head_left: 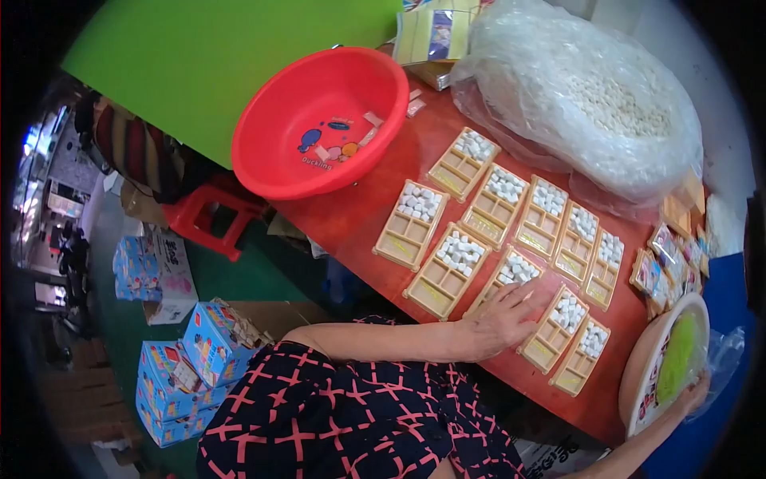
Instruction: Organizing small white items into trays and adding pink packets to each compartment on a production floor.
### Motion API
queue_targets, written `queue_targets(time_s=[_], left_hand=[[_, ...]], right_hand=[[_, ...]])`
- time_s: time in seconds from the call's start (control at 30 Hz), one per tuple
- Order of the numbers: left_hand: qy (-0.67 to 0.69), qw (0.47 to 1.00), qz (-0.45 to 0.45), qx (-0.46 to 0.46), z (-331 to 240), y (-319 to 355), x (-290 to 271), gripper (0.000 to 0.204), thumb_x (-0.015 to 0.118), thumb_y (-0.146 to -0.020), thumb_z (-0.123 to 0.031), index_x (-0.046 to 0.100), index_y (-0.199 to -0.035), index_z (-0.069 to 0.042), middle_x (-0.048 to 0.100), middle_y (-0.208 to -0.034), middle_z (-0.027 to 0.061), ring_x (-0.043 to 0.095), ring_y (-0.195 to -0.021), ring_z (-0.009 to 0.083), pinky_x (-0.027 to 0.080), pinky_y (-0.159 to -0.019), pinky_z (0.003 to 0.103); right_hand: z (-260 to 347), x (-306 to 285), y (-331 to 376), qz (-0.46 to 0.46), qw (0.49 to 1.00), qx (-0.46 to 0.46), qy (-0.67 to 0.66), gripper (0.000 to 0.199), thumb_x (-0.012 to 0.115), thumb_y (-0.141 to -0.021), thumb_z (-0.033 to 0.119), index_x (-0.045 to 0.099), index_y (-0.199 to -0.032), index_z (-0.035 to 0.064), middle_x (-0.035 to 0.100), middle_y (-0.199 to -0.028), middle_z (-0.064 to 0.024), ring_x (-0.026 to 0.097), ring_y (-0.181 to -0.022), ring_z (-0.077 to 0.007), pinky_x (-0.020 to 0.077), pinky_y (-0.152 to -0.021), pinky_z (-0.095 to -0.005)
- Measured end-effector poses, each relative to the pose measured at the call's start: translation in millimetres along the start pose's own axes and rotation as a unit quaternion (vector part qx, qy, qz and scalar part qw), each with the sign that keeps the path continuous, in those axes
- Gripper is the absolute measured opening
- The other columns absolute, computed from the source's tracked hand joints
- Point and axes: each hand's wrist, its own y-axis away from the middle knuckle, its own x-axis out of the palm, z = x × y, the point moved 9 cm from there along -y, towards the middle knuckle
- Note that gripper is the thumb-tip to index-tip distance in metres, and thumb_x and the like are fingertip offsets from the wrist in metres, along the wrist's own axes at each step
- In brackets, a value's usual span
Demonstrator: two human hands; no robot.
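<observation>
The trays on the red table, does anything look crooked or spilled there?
Nothing spilled. The wooden trays lie in rough slanted rows, white pieces only in one end of each. The left hand rests on one; the right hand holds a round plate.

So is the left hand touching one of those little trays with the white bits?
Touching. The head view shows the left hand lying flat, fingers on the tray beneath it, with no gap.

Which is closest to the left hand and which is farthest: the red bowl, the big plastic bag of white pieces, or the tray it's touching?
From the left hand, in the head view:
1. Wooden tray, under the fingertips, touching.
2. Red bowl, up and to the left on the table.
3. Big plastic bag, at the far top right of the table. Bowl and bag are nearly equal, so that order is uncertain.
</observation>
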Motion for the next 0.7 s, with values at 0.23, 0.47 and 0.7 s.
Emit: queue_targets(time_s=[0.23, 0.47, 0.7], left_hand=[[-0.019, 0.999, -0.032, 0.017, 27, 22, -48, 0.014, 0.054, -0.066, -0.010, 0.052, -0.078, -0.003, 0.043, -0.118, 0.0190, 0.038, -0.113, 0.0358, 0.035, -0.088, 0.044], [-0.084, 0.993, -0.079, 0.032, 62, 57, -159, 0.015, 0.055, -0.069, -0.009, 0.056, -0.082, -0.002, 0.052, -0.107, 0.0173, 0.050, -0.102, 0.0305, 0.044, -0.078, 0.038], [-0.287, 0.798, -0.442, -0.294, 141, 164, -325, 0.049, 0.059, -0.073, -0.004, 0.038, -0.117, -0.001, 0.034, -0.126, 0.0187, 0.038, -0.113, 0.0277, 0.036, -0.087, 0.034]], right_hand=[[7, 80, 84, 0.119, 0.694, -0.391, 0.593, 0.051, 0.054, -0.080, 0.027, 0.040, -0.119, -0.0024, 0.046, -0.117, -0.0160, 0.044, -0.108, -0.0254, 0.0325, -0.090, -0.0317], [10, 181, 233, 0.065, 0.541, -0.583, 0.603, 0.041, 0.053, -0.080, 0.014, 0.043, -0.117, -0.0002, 0.041, -0.121, -0.0141, 0.043, -0.108, -0.0233, 0.0345, -0.088, -0.0311], [-118, 317, 366, 0.325, 0.537, -0.517, 0.581, 0.025, 0.050, -0.074, -0.002, 0.052, -0.099, -0.0003, 0.050, -0.109, -0.0108, 0.050, -0.097, -0.0208, 0.0399, -0.080, -0.0283]])
